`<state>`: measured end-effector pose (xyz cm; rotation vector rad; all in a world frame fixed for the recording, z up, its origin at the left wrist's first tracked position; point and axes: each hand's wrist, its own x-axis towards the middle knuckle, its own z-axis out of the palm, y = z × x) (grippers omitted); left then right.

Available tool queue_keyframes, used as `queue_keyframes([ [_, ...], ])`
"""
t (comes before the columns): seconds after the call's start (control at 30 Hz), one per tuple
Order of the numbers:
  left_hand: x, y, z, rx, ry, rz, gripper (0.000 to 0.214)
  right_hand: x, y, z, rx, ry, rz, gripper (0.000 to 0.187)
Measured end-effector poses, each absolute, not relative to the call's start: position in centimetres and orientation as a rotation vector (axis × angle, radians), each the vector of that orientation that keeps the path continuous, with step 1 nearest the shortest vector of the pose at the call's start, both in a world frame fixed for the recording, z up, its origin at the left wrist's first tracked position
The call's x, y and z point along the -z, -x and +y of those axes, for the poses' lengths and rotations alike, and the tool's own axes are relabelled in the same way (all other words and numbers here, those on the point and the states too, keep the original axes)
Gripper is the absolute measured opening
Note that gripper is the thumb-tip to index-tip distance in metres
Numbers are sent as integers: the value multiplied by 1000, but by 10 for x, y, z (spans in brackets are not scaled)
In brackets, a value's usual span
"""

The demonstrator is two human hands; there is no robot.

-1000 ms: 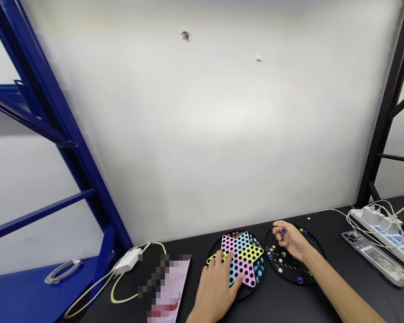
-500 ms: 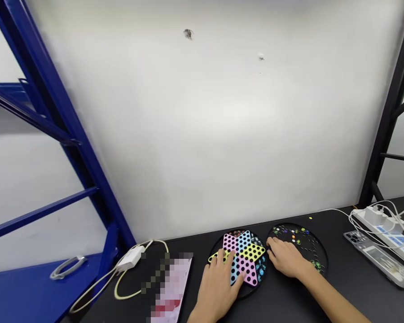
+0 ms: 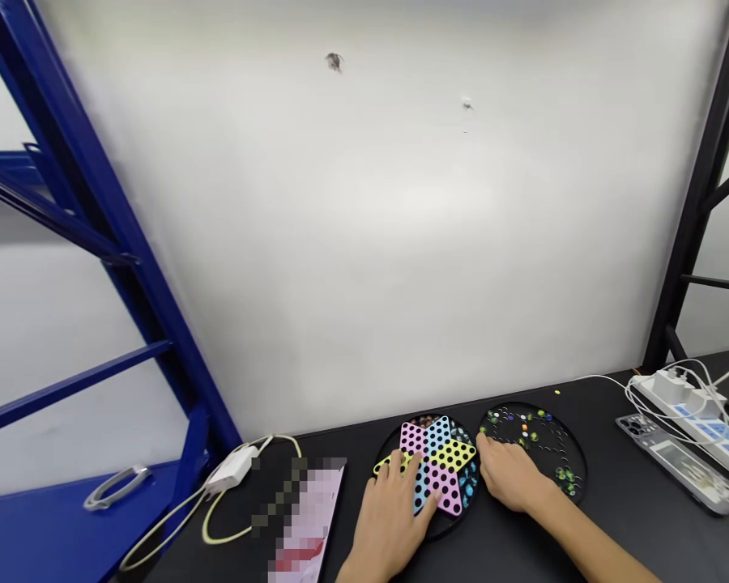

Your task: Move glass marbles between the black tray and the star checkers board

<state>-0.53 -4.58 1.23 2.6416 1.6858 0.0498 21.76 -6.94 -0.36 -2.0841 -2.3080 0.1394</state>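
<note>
A round board with a star of pink, blue and yellow perforated panels [image 3: 438, 457] lies on the black table. My left hand [image 3: 390, 520] rests flat on its near left part, fingers spread. Right beside it sits a round black tray [image 3: 562, 447] holding several coloured marbles [image 3: 522, 421]. My right hand [image 3: 509, 478] lies palm down on the tray's near left part, fingers curled toward the marbles. Whether it holds a marble is hidden.
A white charger with a pale cable [image 3: 229, 474] and a pink booklet [image 3: 307, 518] lie to the left. A white power strip [image 3: 698, 409] and a phone case [image 3: 674, 461] lie at the right. Blue racking [image 3: 97, 243] stands left, a white wall behind.
My right hand, raised over the tray's far side with dark marbles in its fingers a second ago, has come down and toward me onto the tray's near left. My left hand stays put.
</note>
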Motion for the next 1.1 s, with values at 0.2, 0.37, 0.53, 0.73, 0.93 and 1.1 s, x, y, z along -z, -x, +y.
queue_keyframes([
  [0.2, -11, 7, -45, -48, -2644, 1679, 58, 6, -226, -65, -303, 2040, -2182, 39],
  [0.37, -10, 7, -45, -88, -2640, 1672, 57, 9, -252, -55, -696, 1724, -1779, 11],
  [0.53, -9, 7, -44, -93, -2640, 1661, 58, 0, -282, -51, -1292, 1168, -1021, 18],
  [0.73, -11, 8, -45, -77, -2640, 1679, 57, -18, -288, -67, -1351, 1071, -866, 34],
  [0.93, -7, 9, -45, -103, -2653, 1679, 57, 17, -286, -117, -415, 1755, -1612, 43],
  [1.1, -7, 8, -44, -136, -2648, 1665, 57, 55, -282, -149, 164, 2081, -1951, 38],
])
